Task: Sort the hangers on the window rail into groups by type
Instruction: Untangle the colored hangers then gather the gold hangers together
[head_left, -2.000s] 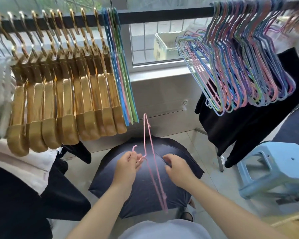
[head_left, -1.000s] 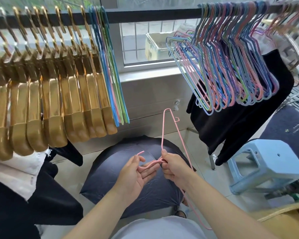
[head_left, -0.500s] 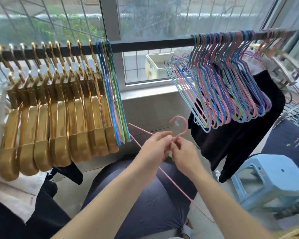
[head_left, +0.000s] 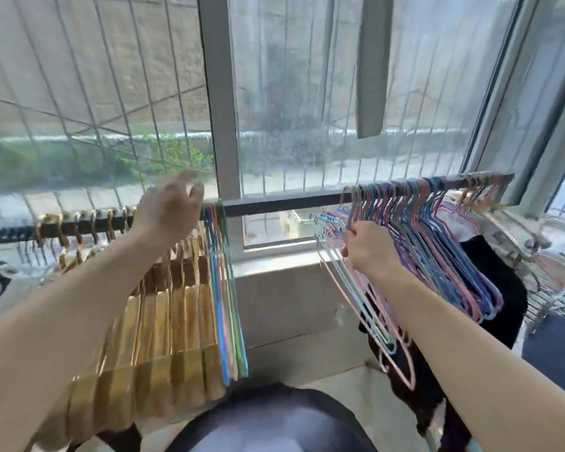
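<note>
While both arms reach up toward the window rail point(head_left: 274, 202), the head view shows the work split across its two ends. The right hand point(head_left: 367, 247) sits just under the rail at the near edge of the colored wire hangers point(head_left: 437, 256), fingers curled around the neck of a pink wire hanger point(head_left: 402, 370) whose hook point(head_left: 348, 203) rises from the fist toward the bar. Motion blur hides whether that hook already sits on the rail. The hanger's long axis runs down and to the right from the fist, its body dangling in front of the packed bundle. The left hand point(head_left: 170, 203) is raised in front of the rail beside the small wire group point(head_left: 224, 288), fingers loose and spread, holding nothing; the gold hangers point(head_left: 163, 321) hang below its forearm. The right hand is plainly nearer the large bundle, so seating or freeing the hook likely falls to it, with the bar directly above its knuckles.
</note>
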`<state>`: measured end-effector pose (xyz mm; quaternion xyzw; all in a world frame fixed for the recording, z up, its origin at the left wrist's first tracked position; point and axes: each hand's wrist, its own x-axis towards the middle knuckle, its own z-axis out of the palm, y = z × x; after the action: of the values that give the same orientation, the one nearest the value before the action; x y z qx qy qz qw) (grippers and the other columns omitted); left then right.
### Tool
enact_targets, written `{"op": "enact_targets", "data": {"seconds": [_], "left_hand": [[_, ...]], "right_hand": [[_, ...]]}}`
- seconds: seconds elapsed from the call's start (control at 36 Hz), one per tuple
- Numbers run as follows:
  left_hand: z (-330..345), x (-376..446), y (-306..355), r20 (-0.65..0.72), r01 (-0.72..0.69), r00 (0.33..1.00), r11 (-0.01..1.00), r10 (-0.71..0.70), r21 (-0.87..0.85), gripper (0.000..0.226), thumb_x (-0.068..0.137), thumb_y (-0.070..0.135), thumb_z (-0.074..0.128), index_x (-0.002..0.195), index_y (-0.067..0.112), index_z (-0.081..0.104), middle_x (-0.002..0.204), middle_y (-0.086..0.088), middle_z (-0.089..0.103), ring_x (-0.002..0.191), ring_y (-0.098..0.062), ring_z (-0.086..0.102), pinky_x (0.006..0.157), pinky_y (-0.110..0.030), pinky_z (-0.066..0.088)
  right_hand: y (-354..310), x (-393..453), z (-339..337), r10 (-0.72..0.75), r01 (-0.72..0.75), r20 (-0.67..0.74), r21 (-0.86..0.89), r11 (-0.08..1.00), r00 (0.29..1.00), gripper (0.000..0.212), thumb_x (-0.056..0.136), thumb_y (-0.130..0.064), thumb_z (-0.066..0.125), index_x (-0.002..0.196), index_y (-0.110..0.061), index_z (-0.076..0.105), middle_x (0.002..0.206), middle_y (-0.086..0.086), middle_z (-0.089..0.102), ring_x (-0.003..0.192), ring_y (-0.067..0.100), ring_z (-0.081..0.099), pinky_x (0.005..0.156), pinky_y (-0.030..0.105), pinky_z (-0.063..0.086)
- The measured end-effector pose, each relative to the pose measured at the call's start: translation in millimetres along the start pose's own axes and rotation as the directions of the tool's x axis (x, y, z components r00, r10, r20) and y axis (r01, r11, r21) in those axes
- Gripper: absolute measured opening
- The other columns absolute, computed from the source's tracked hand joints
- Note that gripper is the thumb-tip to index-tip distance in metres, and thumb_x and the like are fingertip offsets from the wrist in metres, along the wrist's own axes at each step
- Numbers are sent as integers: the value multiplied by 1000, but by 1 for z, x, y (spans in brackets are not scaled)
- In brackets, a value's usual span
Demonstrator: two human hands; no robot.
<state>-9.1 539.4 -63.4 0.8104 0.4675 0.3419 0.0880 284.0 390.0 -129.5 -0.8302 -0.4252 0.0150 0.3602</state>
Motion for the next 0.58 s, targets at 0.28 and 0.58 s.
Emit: {"op": "enact_targets", "data": {"seconds": [0.28,0.58], "left_hand": [[4,16,-28,116,-137,990,796,85,589,89,100,63,-11,131,21,61,129,-3,69,112,-18,68,63,-24,50],[6,24,-29,100,-105,993,821,58,562,87,98,67,-8,141,22,53,141,-3,62,126,-21,61,87,-34,55]], "right_hand": [[-29,46,-5,4,2,37,-162,987,999,18,101,-15,49,96,-5,63,99,16,69,93,35,67,79,41,54],[-17,56,8,57,-26,65,-403,915,996,26,103,-20,46,110,-6,67,112,18,69,99,36,66,75,36,47]]}}
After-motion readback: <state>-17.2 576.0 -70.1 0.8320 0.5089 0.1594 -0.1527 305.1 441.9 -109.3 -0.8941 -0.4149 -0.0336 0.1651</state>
